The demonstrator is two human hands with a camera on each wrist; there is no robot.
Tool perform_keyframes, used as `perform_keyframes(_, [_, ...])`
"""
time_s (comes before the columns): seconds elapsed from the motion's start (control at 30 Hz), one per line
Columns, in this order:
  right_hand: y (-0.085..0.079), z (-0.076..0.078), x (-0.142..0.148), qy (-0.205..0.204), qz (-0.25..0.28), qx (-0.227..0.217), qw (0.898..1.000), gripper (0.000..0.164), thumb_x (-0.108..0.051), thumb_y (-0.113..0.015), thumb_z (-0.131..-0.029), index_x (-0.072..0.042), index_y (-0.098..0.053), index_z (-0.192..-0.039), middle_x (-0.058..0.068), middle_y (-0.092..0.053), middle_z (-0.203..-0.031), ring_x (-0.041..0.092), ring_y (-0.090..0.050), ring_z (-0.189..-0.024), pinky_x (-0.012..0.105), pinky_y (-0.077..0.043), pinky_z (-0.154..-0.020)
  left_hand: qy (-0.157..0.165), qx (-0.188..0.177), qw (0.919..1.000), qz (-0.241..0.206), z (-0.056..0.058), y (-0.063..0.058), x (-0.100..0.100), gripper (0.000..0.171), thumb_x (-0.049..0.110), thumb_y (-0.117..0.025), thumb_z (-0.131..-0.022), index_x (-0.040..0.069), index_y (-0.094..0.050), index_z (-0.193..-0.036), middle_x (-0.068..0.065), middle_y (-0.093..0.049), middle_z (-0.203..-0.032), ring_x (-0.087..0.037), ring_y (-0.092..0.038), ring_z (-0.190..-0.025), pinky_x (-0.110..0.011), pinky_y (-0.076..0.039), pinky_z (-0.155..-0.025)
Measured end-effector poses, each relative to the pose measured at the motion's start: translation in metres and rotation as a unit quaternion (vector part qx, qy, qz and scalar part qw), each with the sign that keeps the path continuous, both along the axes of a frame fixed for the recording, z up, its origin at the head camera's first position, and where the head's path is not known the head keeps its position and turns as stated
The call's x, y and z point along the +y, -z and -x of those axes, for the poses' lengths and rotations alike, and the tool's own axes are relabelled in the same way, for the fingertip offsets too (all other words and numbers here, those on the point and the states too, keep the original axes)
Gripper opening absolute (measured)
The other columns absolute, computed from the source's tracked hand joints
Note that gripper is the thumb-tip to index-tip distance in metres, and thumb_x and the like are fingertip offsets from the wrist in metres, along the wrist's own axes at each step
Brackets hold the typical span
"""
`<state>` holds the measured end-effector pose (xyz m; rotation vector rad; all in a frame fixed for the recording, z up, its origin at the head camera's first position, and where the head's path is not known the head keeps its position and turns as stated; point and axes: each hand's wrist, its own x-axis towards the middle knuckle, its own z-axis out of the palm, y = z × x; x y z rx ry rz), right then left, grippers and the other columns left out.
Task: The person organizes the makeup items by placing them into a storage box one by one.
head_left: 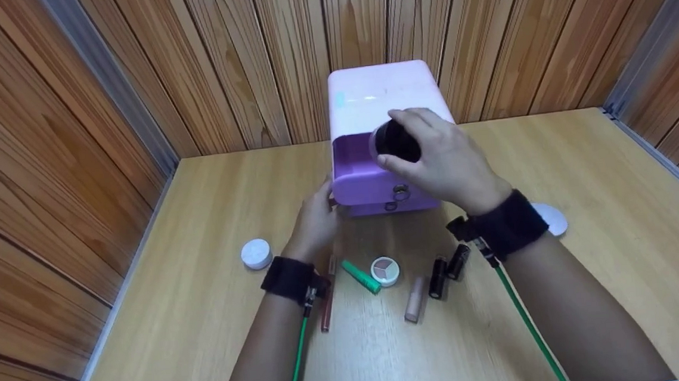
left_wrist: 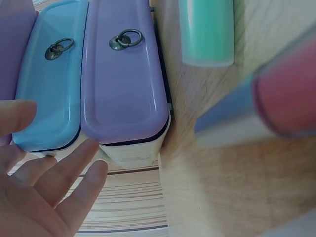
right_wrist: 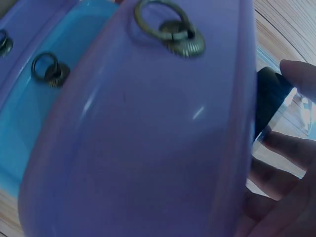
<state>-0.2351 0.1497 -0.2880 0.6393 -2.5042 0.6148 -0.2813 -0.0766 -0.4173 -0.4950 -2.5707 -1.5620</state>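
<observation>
A dark, round container (head_left: 397, 141) with a clear rim is gripped between the thumb and fingers of my right hand (head_left: 454, 161). The hand holds it tilted above the pulled-out top drawer (head_left: 366, 187) of a small pink and purple drawer box (head_left: 383, 89). In the right wrist view the drawer front hides part of the dark container (right_wrist: 269, 94). My left hand (head_left: 316, 221) is at the drawer's left side. Its fingers are spread and loosely bent beside the blue drawer (left_wrist: 52, 89) and lower purple drawer (left_wrist: 123, 84) in the left wrist view; whether they touch the box I cannot tell.
Before the box lie a green tube (head_left: 361, 277), a three-colour palette (head_left: 386, 271), a reddish tube (head_left: 328, 302), a pale tube (head_left: 414, 300) and two black tubes (head_left: 438, 277). A white jar (head_left: 256, 254) stands left; a white disc (head_left: 552, 218) lies right. Wood-panel walls (head_left: 294, 56) enclose the table.
</observation>
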Motion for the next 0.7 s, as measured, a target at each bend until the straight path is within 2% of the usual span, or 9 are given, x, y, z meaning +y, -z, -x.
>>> perform_keyframes(0.3, [0.003, 0.012, -0.022, 0.008, -0.024, -0.069, 0.997, 0.073, -0.057, -0.061, -0.089, -0.013, -0.046, -0.145, 0.011, -0.049, -0.140, 0.035, -0.051, -0.122, 0.051, -0.041, -0.098, 0.007, 0.010, 0.9998, 0.015, 0.002, 0.002, 0.001, 0.071, 0.001, -0.056, -0.094, 0.030, -0.029, -0.153, -0.004, -0.046, -0.146, -0.025, -0.060, -0.114, -0.033, -0.050, -0.089])
perform_keyframes(0.53, [0.004, 0.021, -0.032, 0.044, -0.037, -0.130, 0.990, 0.075, -0.059, -0.060, -0.089, -0.013, -0.044, -0.146, 0.011, -0.047, -0.143, 0.034, -0.048, -0.126, 0.052, -0.039, -0.100, 0.005, 0.003, 0.9999, 0.013, 0.003, 0.003, 0.000, 0.070, 0.001, -0.056, -0.095, 0.029, -0.029, -0.153, 0.000, -0.042, -0.149, -0.024, -0.057, -0.119, -0.033, -0.048, -0.093])
perform_keyframes(0.7, [0.002, 0.022, -0.034, 0.065, -0.032, -0.143, 0.987, 0.074, -0.059, -0.063, -0.086, -0.014, -0.049, -0.143, 0.010, -0.047, -0.137, 0.034, -0.053, -0.115, 0.051, -0.042, -0.094, -0.001, -0.019, 0.9997, 0.014, 0.002, 0.001, 0.000, 0.072, -0.001, -0.055, -0.095, 0.030, -0.028, -0.153, 0.004, -0.034, -0.153, -0.020, -0.052, -0.125, -0.032, -0.045, -0.097])
